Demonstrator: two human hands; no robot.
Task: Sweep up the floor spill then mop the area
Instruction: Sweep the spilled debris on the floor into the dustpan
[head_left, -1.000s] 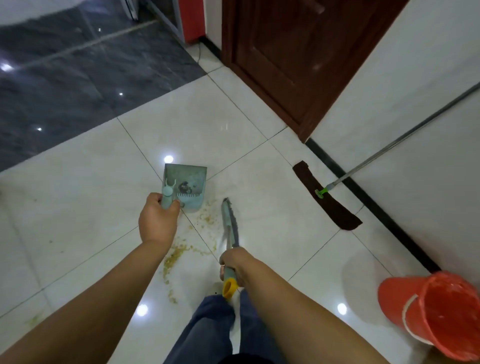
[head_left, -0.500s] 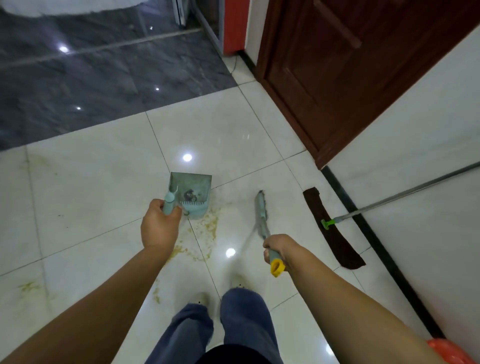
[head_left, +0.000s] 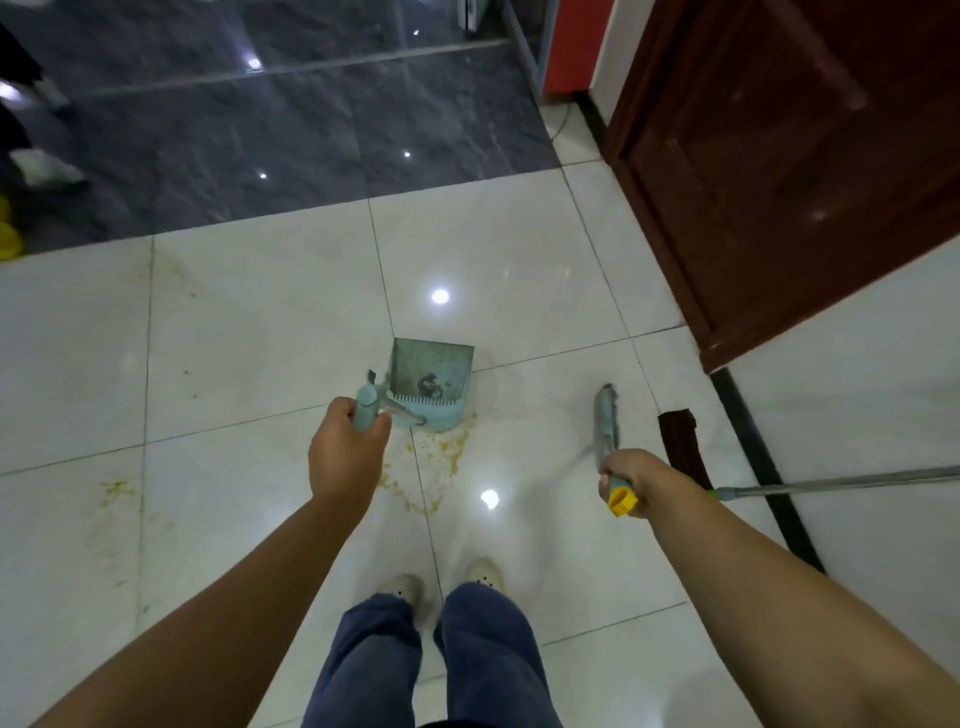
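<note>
Dustpan (head_left: 434, 382), gripped by left hand (head_left: 345, 449), sits at spill (head_left: 441, 454) edge; right hand (head_left: 631, 478) grips broom (head_left: 605, 415) aside.

1. No text, label, brand, number or sign can be read anywhere in the view.
2. A dark mark lies inside the pale teal plastic dustpan (head_left: 441, 364). It is too blurred to tell whether it is lettering.
3. The grey-teal long-handled broom (head_left: 605, 421) with a yellow end cap is smeared by motion, so any print on it cannot be made out.
</note>
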